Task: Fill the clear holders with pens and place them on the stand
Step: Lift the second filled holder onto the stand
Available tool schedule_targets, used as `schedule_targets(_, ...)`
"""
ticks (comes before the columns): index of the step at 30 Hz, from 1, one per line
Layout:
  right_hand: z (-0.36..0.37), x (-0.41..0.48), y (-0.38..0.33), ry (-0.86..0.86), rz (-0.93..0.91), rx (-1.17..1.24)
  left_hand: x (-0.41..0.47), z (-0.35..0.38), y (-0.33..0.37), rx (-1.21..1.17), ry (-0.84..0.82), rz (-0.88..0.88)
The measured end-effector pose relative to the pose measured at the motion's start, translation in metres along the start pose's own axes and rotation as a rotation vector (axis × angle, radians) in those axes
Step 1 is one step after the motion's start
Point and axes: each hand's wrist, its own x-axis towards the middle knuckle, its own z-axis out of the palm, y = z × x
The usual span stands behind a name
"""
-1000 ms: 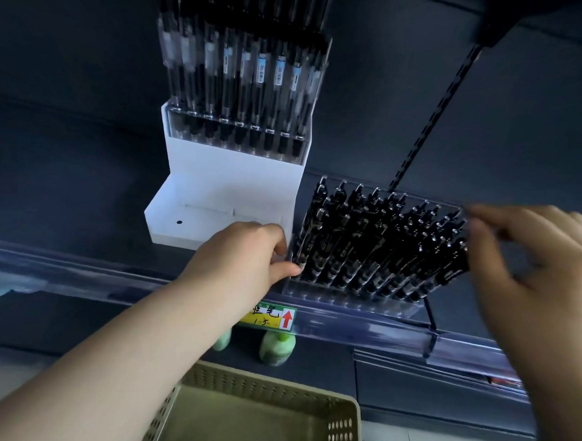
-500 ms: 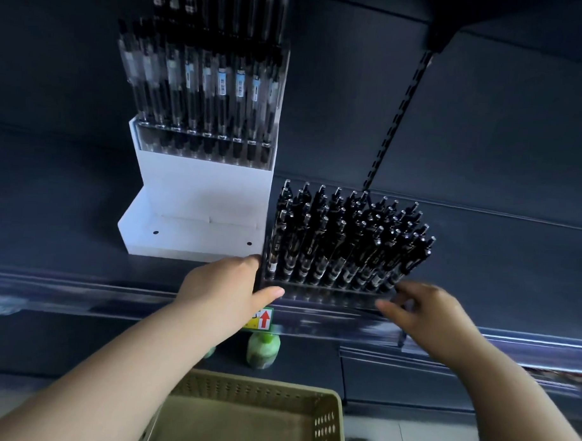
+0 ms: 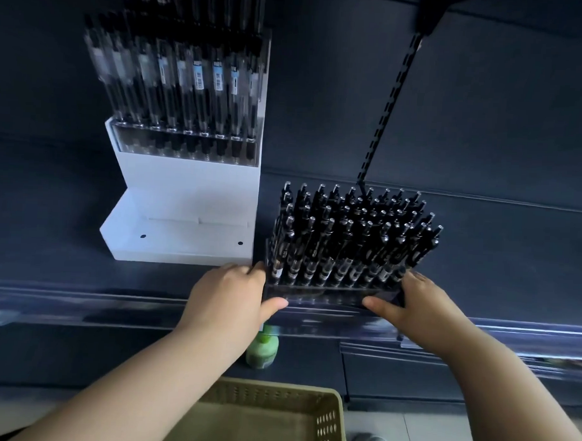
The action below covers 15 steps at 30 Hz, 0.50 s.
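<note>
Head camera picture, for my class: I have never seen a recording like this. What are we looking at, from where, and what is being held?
There is no machine here. A person works with bare hands, and one camera worn on the head looks forward and down at them. The left hand and right hand each take a grip on one end of a clear holder packed with black pens, at the front of a dark shelf. To its left is a white stand, whose upper step already carries a holder of pens. Below are a green bottle and a beige basket.
</note>
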Motion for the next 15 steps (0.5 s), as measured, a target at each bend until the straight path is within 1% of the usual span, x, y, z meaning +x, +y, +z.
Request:
schedule_targets(4,0.001,-0.002,0.005,-0.034,0.096,0.079,0.000,0.006,0.009,-0.244,-0.042,-0.069)
schedule_targets(9,0.004,-0.001,0.008,-0.117,0.186,0.046,0.007,0.006,0.014,-0.483,-0.124,-0.160)
schedule_targets(12,0.003,-0.001,0.004,-0.121,0.165,0.016,0.011,0.006,0.019,-0.512,-0.146,-0.188)
schedule_targets(15,0.004,0.000,0.002,-0.103,0.173,0.037,0.015,0.008,0.020,-0.466,-0.081,-0.210)
